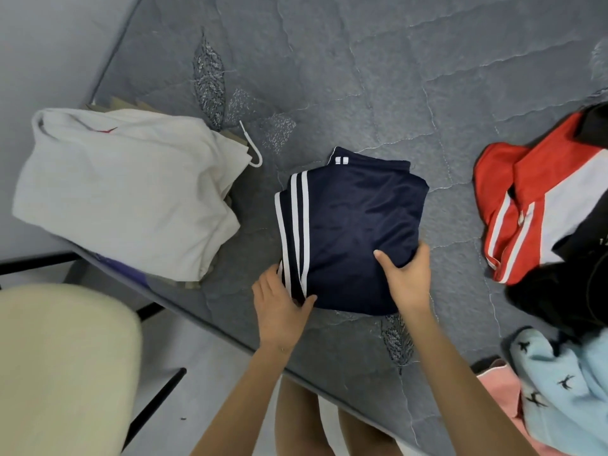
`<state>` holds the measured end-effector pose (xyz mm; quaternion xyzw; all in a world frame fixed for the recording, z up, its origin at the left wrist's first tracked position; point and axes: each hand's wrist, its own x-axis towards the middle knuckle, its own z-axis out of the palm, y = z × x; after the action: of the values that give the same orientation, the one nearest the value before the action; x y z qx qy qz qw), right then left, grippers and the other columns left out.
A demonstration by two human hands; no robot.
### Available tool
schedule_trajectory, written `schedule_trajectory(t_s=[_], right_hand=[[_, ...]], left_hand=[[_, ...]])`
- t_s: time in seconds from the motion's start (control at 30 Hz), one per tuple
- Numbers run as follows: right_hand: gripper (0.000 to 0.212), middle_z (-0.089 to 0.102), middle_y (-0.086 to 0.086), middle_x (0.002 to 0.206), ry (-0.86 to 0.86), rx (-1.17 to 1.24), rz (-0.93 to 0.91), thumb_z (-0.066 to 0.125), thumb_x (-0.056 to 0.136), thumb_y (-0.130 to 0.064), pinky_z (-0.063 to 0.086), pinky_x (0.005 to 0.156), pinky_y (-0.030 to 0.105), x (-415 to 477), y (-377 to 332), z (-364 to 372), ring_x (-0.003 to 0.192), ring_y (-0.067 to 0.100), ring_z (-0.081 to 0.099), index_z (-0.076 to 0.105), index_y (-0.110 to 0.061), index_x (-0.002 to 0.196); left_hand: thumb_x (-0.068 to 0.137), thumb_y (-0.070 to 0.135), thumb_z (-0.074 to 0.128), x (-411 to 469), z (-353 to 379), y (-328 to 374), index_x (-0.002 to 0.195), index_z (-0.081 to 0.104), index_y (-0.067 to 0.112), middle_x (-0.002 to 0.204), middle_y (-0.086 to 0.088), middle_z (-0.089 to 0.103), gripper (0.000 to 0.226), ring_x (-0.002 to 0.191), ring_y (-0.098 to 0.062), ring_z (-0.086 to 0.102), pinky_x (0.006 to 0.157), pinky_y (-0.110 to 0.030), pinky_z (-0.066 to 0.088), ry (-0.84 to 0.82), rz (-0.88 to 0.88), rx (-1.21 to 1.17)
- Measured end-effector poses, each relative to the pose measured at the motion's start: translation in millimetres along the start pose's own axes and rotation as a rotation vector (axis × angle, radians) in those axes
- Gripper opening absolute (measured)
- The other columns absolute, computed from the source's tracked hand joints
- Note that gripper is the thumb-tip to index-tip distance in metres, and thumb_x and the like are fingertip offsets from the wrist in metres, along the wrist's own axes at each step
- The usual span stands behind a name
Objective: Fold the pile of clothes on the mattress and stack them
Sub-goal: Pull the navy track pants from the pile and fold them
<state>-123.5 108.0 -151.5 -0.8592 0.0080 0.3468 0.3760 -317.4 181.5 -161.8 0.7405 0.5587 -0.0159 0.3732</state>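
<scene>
From my remote seat I see a folded navy track garment (pixel 352 232) with white side stripes lying flat on the grey quilted mattress (pixel 362 77), about the middle of the view and close to the near edge. Both hands are on its near end. The left hand (pixel 279 304) grips the near-left corner by the stripes, thumb laid on top and fingers tucked against the left edge. The right hand (pixel 408 278) holds the near-right edge, thumb pressed on the top layer and fingers curled around the side (their tips are hidden under the cloth).

To the left, well apart from the navy piece, a stack of folded clothes (pixel 125 189) sits at the mattress's left edge; a white garment is on top, with tan and purple layers showing beneath it, and a white drawstring (pixel 251 149) trails off its far-right corner.

On the right lies the unfolded pile: a red, white and black jacket (pixel 533 205) farthest, a black garment (pixel 559 297) nearer, then a light blue piece with small dark bird prints (pixel 566 390) overlapping a pink one (pixel 500 386). A cream cushioned seat (pixel 62 366) stands off the mattress, near left.
</scene>
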Motion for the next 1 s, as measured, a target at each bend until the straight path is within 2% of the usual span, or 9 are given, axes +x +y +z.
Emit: schedule_trajectory(t_s=[0.13,0.23,0.33,0.47,0.57,0.67,0.73,0.87,1.0], right_hand=[[0.044,0.06,-0.003,0.114,0.001,0.027,0.0,0.074,0.084,-0.021,0.047,0.096,0.034,3,1,-8,0.104,0.015,0.057,0.052,-0.013,0.121],[0.034,0.063,-0.007,0.104,0.002,0.12,0.011,0.075,0.083,-0.018,0.05,0.092,0.034,5,-3,-17,0.098,0.015,0.061,0.057,-0.016,0.111],[0.033,0.066,-0.004,0.103,-0.001,0.216,0.041,0.075,0.083,-0.015,0.05,0.084,0.028,2,-3,-27,0.096,0.014,0.064,0.06,-0.013,0.111],[0.036,0.068,0.0,0.109,0.006,0.419,0.145,0.074,0.084,-0.014,0.053,0.075,0.024,-6,4,-38,0.094,0.012,0.067,0.06,-0.011,0.117],[0.035,0.068,0.001,0.111,-0.022,0.546,0.285,0.072,0.085,-0.012,0.055,0.076,0.028,-10,12,-37,0.094,0.014,0.067,0.059,-0.013,0.116],[0.033,0.068,0.002,0.112,-0.029,0.62,0.404,0.072,0.085,-0.014,0.054,0.082,0.034,-11,15,-34,0.098,0.019,0.067,0.06,-0.013,0.116],[0.028,0.07,0.001,0.109,-0.062,0.653,0.434,0.071,0.085,-0.016,0.055,0.082,0.033,-11,15,-34,0.098,0.018,0.068,0.063,-0.014,0.112],[0.028,0.071,0.0,0.108,-0.126,0.685,0.483,0.071,0.085,-0.018,0.054,0.078,0.031,-12,13,-35,0.098,0.017,0.068,0.064,-0.014,0.112],[0.028,0.072,0.001,0.106,-0.15,0.675,0.493,0.07,0.085,-0.017,0.058,0.071,0.028,-10,11,-38,0.092,0.016,0.071,0.065,-0.012,0.112]], left_hand=[[0.085,0.012,0.071,-8,3,-6,0.135,0.044,0.011,0.127,-0.003,0.052,0.057,0.117,-0.019,0.047,0.106,-0.035,0.038,-0.041,-0.024,-0.187],[0.093,0.006,0.059,-5,-11,-6,0.128,0.049,0.025,0.114,0.014,0.059,0.041,0.104,-0.001,0.057,0.097,-0.022,0.046,-0.115,-0.028,-0.375],[0.091,0.001,0.061,5,-28,-1,0.117,0.061,0.016,0.103,0.019,0.063,0.03,0.093,0.007,0.061,0.084,-0.011,0.047,-0.121,0.005,-0.447],[0.087,-0.002,0.065,22,-46,5,0.11,0.067,0.016,0.095,0.017,0.071,0.029,0.09,0.002,0.065,0.082,-0.011,0.048,-0.132,0.035,-0.586],[0.088,0.001,0.065,27,-44,1,0.12,0.064,0.018,0.109,0.013,0.07,0.037,0.1,-0.006,0.065,0.091,-0.021,0.051,-0.183,0.082,-0.569],[0.086,0.005,0.069,20,-29,-3,0.132,0.049,0.031,0.125,0.023,0.057,0.056,0.114,-0.003,0.057,0.095,-0.019,0.048,-0.326,0.075,-0.557],[0.083,0.007,0.073,18,-20,-3,0.131,0.046,0.03,0.127,0.014,0.054,0.06,0.111,-0.005,0.058,0.091,-0.019,0.05,-0.275,-0.008,-0.568],[0.082,0.005,0.073,16,-16,4,0.103,0.05,0.027,0.103,0.005,0.062,0.038,0.092,-0.005,0.064,0.082,-0.017,0.053,-0.134,-0.198,-0.613],[0.089,-0.004,0.061,18,-20,2,0.097,0.056,0.021,0.099,0.0,0.065,0.026,0.09,-0.001,0.064,0.087,-0.022,0.051,-0.13,-0.142,-0.64]])
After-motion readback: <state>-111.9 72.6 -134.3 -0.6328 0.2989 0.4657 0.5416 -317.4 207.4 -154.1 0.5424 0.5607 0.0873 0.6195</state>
